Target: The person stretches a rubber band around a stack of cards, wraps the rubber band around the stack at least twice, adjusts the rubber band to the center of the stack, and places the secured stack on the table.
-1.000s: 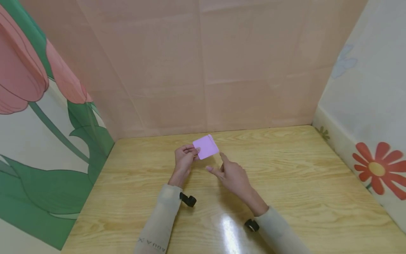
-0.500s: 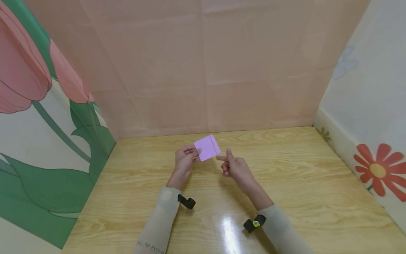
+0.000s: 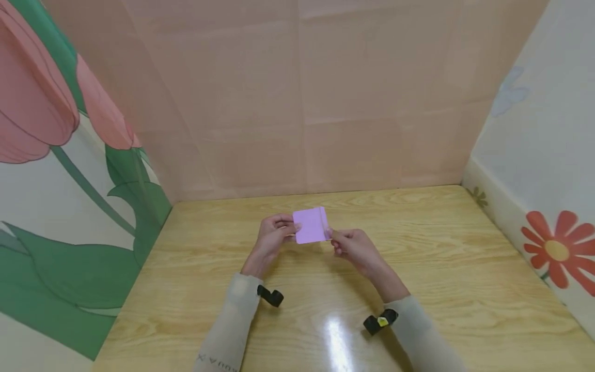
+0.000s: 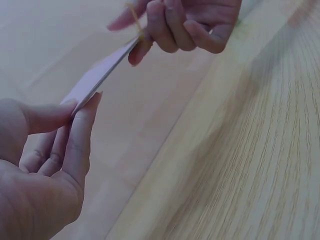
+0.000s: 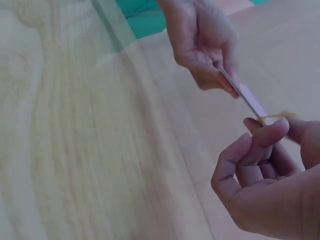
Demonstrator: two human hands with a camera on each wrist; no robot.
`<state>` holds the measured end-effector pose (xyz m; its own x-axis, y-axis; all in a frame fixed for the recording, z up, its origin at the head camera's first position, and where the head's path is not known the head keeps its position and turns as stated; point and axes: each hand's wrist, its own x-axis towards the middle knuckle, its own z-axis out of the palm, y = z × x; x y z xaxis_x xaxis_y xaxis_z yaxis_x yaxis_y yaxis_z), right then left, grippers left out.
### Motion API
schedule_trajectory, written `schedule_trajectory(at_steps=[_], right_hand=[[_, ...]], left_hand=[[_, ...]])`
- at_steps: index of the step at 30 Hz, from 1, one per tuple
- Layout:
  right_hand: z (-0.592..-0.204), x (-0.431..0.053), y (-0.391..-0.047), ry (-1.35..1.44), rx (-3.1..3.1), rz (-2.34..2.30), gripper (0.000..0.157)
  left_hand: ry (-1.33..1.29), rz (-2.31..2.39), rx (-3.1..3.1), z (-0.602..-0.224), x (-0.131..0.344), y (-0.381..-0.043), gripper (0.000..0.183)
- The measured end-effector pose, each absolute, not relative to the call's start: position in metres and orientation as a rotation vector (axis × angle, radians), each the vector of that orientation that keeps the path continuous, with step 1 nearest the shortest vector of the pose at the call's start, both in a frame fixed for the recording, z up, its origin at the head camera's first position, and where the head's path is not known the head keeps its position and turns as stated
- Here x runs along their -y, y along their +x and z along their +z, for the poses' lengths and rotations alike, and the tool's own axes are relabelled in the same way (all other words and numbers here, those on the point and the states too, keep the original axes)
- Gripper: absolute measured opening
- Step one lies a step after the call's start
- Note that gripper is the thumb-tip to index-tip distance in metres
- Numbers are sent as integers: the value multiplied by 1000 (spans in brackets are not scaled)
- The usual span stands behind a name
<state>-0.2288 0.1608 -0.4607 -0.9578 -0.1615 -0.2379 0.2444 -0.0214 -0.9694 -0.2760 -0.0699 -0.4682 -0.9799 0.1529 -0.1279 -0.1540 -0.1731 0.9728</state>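
Note:
A thin square lilac card (image 3: pixel 309 226) is held above the table in the head view. My left hand (image 3: pixel 271 238) pinches its left edge, thumb on the near face and fingers behind. At the opposite edge, my right hand (image 3: pixel 359 250) grips a thin yellow rubber band (image 5: pixel 281 116) that runs round the card near that side. The right wrist view shows part of the band standing off the card at the thumb, with curled fingers at the card's edge. Edge-on in the left wrist view, the card (image 4: pixel 100 76) looks thin and flat.
The wood-grain table (image 3: pixel 195 289) spreads beneath both hands. A pinkish-beige cloth (image 3: pixel 232 113) hangs behind its far edge. Walls with painted flowers stand at left and right. Each wrist wears a small black camera mount (image 3: pixel 271 296).
The right hand has gone from pointing beside the card to gripping the band at its right edge. The card has shifted slightly right and down and turned more level; the left hand keeps its pinch.

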Motion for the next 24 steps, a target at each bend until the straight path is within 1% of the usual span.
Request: schedule_trajectory(at_steps=[3,6,12,19,22,24], right_hand=[[-459,-164,-232,55,-2015,-2058,27],[-456,-165,-235,40,-2044,-2053,26],[-452,-167,-239,35,-2166,-2042,20],[-456,-172,-240,44,-2382,-1945,37],[-458,-175,-240,44,-2390,-1919,39],[-459,-178,-241,-3,-2392,-1882,39]], left_hand=[[64,2225,-1897,-466,71,-274,24],[103,2207,-1882,-466,71,-272,21],[158,2190,-1829,-467,69,-267,17],[153,2132,-1817,-475,69,-262,16],[179,2103,-1789,-479,70,-261,16],[200,2093,-1772,-480,71,-261,16]])
